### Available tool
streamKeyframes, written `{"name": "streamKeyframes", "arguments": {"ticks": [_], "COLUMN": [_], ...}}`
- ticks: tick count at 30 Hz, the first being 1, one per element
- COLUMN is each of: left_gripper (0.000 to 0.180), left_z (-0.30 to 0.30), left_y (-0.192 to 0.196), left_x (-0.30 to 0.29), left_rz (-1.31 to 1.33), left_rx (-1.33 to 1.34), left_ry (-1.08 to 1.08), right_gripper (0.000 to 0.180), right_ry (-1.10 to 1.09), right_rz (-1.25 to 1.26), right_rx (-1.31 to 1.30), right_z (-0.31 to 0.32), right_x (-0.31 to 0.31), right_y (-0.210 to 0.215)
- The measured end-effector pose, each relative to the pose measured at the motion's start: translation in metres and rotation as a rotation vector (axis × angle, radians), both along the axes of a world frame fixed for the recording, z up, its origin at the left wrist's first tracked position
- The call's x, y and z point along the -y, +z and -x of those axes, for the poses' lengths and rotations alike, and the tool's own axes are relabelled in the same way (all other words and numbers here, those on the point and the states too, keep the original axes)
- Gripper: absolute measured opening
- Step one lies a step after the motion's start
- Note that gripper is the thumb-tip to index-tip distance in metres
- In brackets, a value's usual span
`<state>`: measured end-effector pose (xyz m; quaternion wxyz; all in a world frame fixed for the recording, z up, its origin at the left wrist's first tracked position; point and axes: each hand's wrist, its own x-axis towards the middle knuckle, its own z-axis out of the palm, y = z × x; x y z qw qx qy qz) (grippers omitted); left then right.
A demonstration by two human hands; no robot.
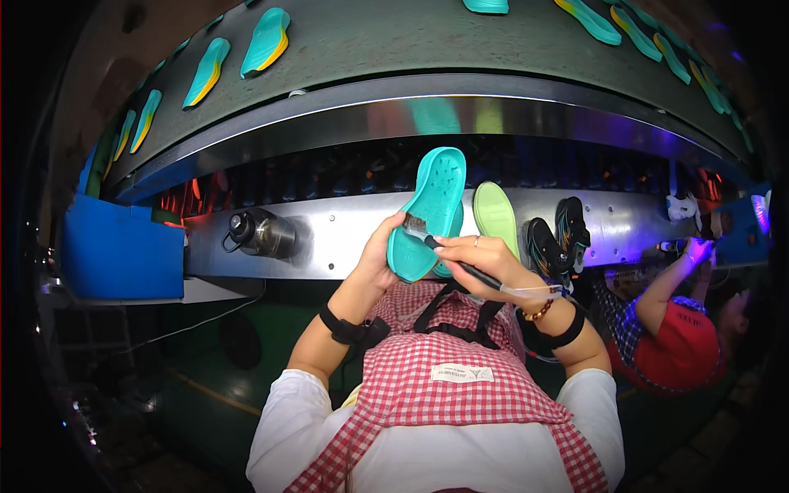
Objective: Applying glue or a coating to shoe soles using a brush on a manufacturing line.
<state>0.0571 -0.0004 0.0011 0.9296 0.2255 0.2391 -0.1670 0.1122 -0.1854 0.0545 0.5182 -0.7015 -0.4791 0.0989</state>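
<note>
Head view: your left hand (380,256) grips teal sole (429,209), right hand (485,256) pinches brush (454,256); loose hold risks smearing.

My left hand (376,256) holds a teal shoe sole (429,212) upright by its lower edge; my right hand (481,256) grips a dark brush (448,253), bristles touching the sole. A pale green sole (496,215) stands just beside it against the steel panel (345,230), near a metal bottle (261,232)
</note>
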Motion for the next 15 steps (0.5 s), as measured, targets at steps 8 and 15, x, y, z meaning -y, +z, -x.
{"name": "streamKeyframes", "arguments": {"ticks": [8, 15], "left_gripper": [0.055, 0.055], "left_z": [0.008, 0.010], "left_y": [0.017, 0.018], "left_x": [-0.006, -0.003], "left_rz": [0.062, 0.105], "left_rx": [0.064, 0.126], "left_ry": [-0.004, -0.046], "right_gripper": [0.018, 0.019], "right_ry": [-0.239, -0.435], "right_rz": [-0.182, -0.225], "right_rx": [-0.684, -0.540], "right_z": [-0.014, -0.030], "right_x": [0.028, 0.029], "right_y": [0.017, 0.024]}}
